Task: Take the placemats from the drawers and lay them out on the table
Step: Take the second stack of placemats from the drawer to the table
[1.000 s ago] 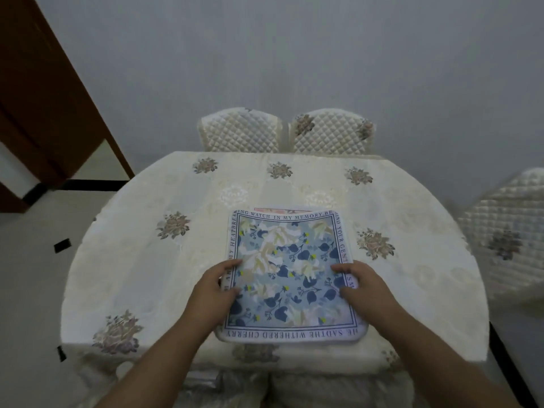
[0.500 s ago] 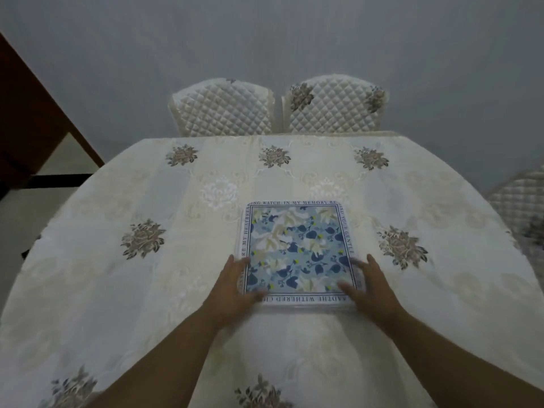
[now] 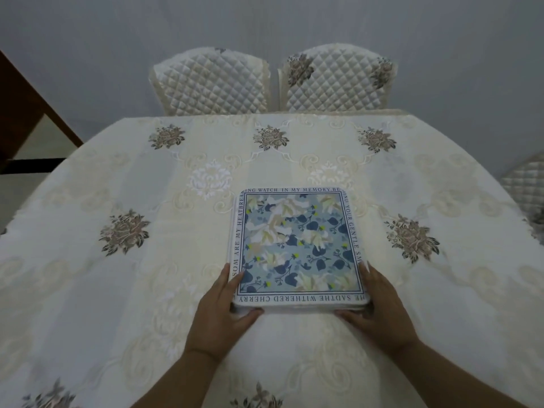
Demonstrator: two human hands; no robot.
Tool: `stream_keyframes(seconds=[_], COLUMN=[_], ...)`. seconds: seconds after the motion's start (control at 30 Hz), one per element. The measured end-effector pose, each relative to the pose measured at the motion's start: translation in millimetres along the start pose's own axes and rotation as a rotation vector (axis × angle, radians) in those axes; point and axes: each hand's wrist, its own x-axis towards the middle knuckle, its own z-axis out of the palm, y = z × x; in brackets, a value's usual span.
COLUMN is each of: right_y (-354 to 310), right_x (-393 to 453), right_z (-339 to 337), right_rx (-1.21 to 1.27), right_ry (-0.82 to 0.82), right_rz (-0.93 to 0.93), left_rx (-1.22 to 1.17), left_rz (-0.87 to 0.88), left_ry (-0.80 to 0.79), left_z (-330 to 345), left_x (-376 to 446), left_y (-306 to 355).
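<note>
A stack of square placemats (image 3: 297,245) lies flat on the middle of the table (image 3: 141,290). The top one is blue and floral, with a white border of printed words. My left hand (image 3: 220,313) rests against the stack's near left corner, fingers straight along the left side and thumb along the front edge. At the near right corner my right hand (image 3: 379,307) lies the same way, mirrored. Both hands touch the stack from outside. How many mats are in the stack cannot be told.
A cream embroidered cloth with brown flower motifs covers the table. Two quilted chairs (image 3: 210,83) (image 3: 335,79) stand at the far edge against a grey wall. Part of another chair (image 3: 527,189) shows at the right. Brown woodwork (image 3: 29,92) is at the far left.
The stack has slid further onto the table, away from the near edge. Both hands have moved from on top of the mat down to its near corners. The camera has come closer.
</note>
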Motion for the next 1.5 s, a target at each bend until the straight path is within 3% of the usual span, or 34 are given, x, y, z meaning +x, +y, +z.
stream_keyframes(seconds=[0.7,1.2,1.33,1.5], right_y=[-14,-13,-25,-65], right_x=[1,-2,0,0], right_z=[-2,0,-11,-24], right_rx=[-0.069,-0.089,0.007,0.514], right_ry=[0.006,0.030,-0.011,-0.030], right_rz=[0.071,0.048,0.133,0.384], left_rx=[-0.104,-0.197,-0.213,-0.374], left_rz=[-0.101,-0.119,-0.124,-0.292], left_ry=[0.113,0.058,0.119,0.130], left_z=[-4,-8,-16,-34], left_x=[-5,-8,-6,6], left_y=[6,9,14,30])
